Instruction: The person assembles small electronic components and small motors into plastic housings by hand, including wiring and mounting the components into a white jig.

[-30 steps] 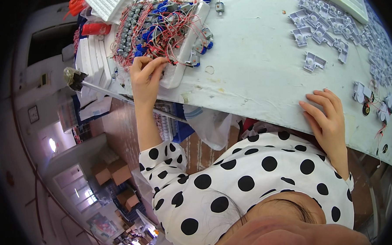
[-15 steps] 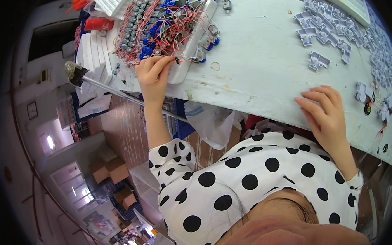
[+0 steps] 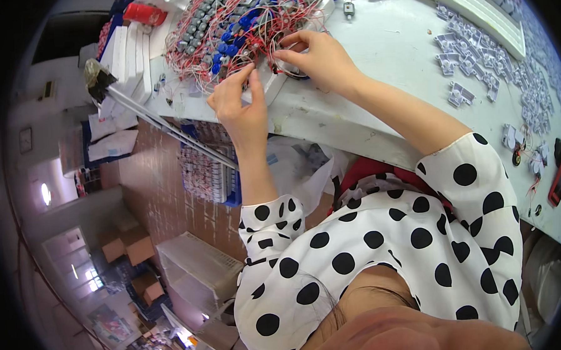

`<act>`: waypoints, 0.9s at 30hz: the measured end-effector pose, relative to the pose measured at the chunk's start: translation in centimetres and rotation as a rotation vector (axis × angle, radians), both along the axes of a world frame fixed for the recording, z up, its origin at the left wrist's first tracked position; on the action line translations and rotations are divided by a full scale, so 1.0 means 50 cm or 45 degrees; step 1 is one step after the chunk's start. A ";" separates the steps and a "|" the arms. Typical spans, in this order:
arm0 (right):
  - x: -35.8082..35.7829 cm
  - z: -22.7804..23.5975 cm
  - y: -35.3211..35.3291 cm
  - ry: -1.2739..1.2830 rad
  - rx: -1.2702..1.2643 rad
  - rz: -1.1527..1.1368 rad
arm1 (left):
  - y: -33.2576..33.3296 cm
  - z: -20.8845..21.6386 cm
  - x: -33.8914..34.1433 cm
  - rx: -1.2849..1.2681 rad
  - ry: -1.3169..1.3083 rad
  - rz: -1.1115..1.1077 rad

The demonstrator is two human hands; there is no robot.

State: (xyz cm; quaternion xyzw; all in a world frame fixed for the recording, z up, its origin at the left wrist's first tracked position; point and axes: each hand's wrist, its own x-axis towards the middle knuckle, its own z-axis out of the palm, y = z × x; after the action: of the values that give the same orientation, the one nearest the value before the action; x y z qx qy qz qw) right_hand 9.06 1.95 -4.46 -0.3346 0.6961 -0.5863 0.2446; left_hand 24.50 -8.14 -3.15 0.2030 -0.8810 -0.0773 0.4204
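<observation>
At the far edge of the workbench, both my hands reach to a foam tray (image 3: 275, 91) heaped with small wired parts (image 3: 227, 39), grey and blue with red and white leads. My left hand (image 3: 240, 102) is at the tray's near side, thumb and forefinger brought together; what lies between the tips is too small to make out. Just right of it, my right hand (image 3: 319, 57) curls its fingers toward the thumb among the wires. A thin white wire and a small dark piece show beside its fingertips, but the grip itself is unclear.
Grey-white plastic housings (image 3: 460, 95) lie scattered along the bench's right side, near a long white foam piece (image 3: 467, 16). A small grey part (image 3: 348, 9) sits right of the tray. Left of the bench are stacked foam sheets (image 3: 131, 62) and a metal pole (image 3: 159, 121).
My right hand has moved from the bench's right front edge up and left to the wired parts. My left hand has shifted slightly right; the small red-and-black piece at its fingertips is no longer distinct.
</observation>
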 end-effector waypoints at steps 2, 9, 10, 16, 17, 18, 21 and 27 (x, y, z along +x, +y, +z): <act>0.002 0.008 -0.004 0.028 0.064 0.056 | 0.020 -0.002 -0.014 -0.035 -0.094 0.081; -0.008 -0.008 -0.008 -0.228 -0.004 0.025 | 0.038 -0.034 -0.047 0.169 -0.173 0.137; -0.006 -0.002 -0.004 -0.160 -0.004 0.001 | 0.041 -0.035 -0.053 0.191 -0.144 0.131; -0.007 -0.014 -0.005 0.279 0.073 -0.040 | 0.045 -0.051 -0.084 0.357 -0.038 0.203; -0.005 -0.017 -0.005 0.279 0.073 -0.039 | 0.042 -0.050 -0.083 0.438 0.019 0.155; -0.002 -0.018 -0.005 0.458 0.087 -0.105 | 0.040 -0.048 -0.081 0.519 0.077 0.106; 0.000 -0.016 -0.012 0.565 0.140 -0.166 | 0.045 -0.033 -0.080 0.702 0.103 0.086; -0.001 -0.017 -0.039 0.295 0.211 -0.139 | 0.031 -0.053 -0.079 0.729 0.246 0.008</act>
State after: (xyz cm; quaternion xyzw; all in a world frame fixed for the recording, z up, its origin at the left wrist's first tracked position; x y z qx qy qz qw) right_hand 9.01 -0.02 -5.31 -0.3403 0.7828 -0.4967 0.1572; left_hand 20.53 -6.59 -5.81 0.3077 -0.7786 -0.3400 0.4283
